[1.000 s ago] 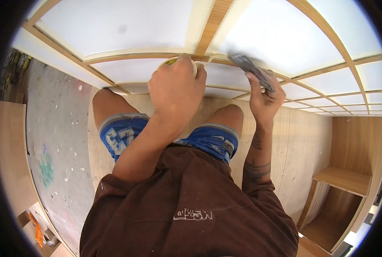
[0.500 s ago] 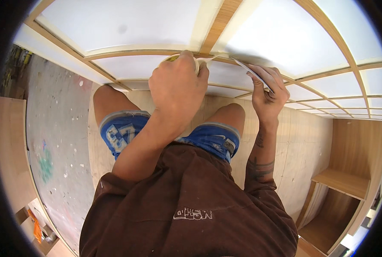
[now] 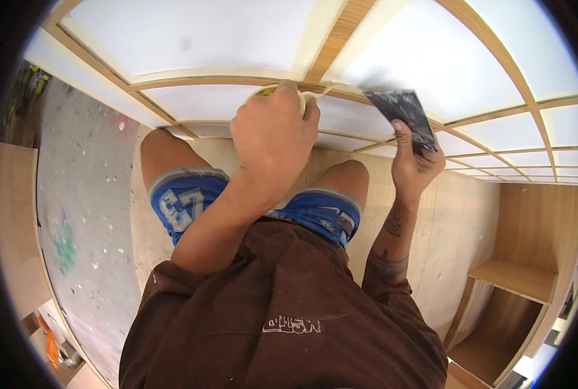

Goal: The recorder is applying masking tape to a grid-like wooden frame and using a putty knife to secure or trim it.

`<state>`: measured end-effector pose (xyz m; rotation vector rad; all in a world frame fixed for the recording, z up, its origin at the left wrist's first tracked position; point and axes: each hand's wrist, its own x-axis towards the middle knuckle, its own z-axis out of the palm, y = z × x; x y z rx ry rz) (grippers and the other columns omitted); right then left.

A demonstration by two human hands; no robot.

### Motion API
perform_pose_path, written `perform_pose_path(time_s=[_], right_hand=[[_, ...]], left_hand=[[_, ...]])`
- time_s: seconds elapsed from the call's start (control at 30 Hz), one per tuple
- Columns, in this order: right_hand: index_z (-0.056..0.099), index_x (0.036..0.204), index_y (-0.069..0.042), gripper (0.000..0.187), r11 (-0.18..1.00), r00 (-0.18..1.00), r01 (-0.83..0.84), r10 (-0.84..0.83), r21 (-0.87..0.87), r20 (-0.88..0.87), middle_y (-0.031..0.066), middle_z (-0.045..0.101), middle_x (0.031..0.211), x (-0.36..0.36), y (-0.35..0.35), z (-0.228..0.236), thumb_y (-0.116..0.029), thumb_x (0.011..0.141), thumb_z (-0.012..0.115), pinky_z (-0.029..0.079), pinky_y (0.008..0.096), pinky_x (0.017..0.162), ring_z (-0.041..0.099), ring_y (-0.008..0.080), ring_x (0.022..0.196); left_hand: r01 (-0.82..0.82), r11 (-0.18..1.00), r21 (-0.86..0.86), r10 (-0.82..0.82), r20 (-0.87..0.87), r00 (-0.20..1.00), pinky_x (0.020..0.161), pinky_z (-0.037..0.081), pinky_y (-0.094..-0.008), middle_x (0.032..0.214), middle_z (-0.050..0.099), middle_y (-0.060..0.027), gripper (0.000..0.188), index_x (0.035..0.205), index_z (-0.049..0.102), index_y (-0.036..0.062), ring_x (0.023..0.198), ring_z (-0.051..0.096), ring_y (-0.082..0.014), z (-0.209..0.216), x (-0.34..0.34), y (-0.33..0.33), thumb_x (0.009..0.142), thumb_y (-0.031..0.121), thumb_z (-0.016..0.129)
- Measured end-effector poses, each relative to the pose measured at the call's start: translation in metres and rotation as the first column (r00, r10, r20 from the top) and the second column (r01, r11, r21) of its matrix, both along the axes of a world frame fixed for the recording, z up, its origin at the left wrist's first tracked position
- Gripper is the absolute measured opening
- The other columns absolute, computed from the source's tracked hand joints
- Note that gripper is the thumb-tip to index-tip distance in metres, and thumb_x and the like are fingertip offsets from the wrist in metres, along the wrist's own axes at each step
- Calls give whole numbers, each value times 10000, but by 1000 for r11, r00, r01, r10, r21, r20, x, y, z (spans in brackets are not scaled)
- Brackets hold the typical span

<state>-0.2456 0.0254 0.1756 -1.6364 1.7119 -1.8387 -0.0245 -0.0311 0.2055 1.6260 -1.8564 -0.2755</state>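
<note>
My left hand (image 3: 269, 136) is closed around a roll of pale masking tape (image 3: 265, 91), held close against a horizontal wooden strip of the panel. A short length of tape (image 3: 328, 89) runs off the roll to the right along that strip. My right hand (image 3: 417, 167) grips a flat dark scraper (image 3: 402, 113) with whitish smears, thumb on its near face. The scraper's far edge is close to the tape's end; whether it touches the panel I cannot tell. White panes (image 3: 431, 58) with wooden strips (image 3: 341, 39) between them fill the far side, with pale tape bands along several edges.
My knees lie under the panel on a pale plywood board (image 3: 457, 214). On the right is an open wooden cabinet (image 3: 529, 223). Grey, paint-spotted floor (image 3: 88, 188) lies to the left, with a wooden board (image 3: 16, 220) and an orange object (image 3: 49, 347) beyond.
My right hand has turned the scraper from nearly edge-on to showing its dark broad face, and shifted slightly right. My left hand, with the tape roll, has barely moved.
</note>
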Motion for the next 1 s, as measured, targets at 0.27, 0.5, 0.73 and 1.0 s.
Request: perform_pose_path(time_s=[0.27, 0.5, 0.73, 1.0], right_hand=[[781, 1059, 64, 196, 996, 989, -76, 70, 44, 127, 53, 773, 914, 35, -13, -9, -65, 929, 850, 524, 241, 764, 647, 82, 835], [789, 1015, 68, 153, 1000, 999, -17, 17, -19, 39, 103, 774, 902, 41, -20, -10, -38, 919, 845, 530, 253, 742, 673, 113, 807], [788, 1027, 71, 153, 998, 998, -37, 39, -52, 42, 105, 776, 911, 37, -20, -12, -21, 916, 840, 530, 250, 720, 672, 116, 776], [791, 1061, 68, 185, 999, 988, -5, -3, -49, -154, 159, 785, 959, 41, -18, -11, -2, 898, 843, 570, 281, 742, 726, 170, 817]], left_hand=[[-18, 998, 52, 17, 21, 1000, 634, 593, -525, 711, 705, -214, 326, 802, 693, 27, 671, 724, -424, 7, 5, -3, 889, 330, 778], [52, 996, 79, -49, -43, 998, 615, 566, -492, 678, 690, -212, 314, 767, 693, 15, 637, 703, -424, 11, 8, 2, 839, 302, 801], [22, 997, 70, -15, -98, 995, 602, 542, -473, 629, 661, -196, 328, 712, 681, 19, 603, 685, -407, 11, 10, 0, 815, 299, 817], [-63, 998, 13, 63, 10, 998, 604, 564, -512, 656, 681, -201, 346, 755, 653, 31, 628, 701, -433, -1, 3, -7, 897, 321, 778]])
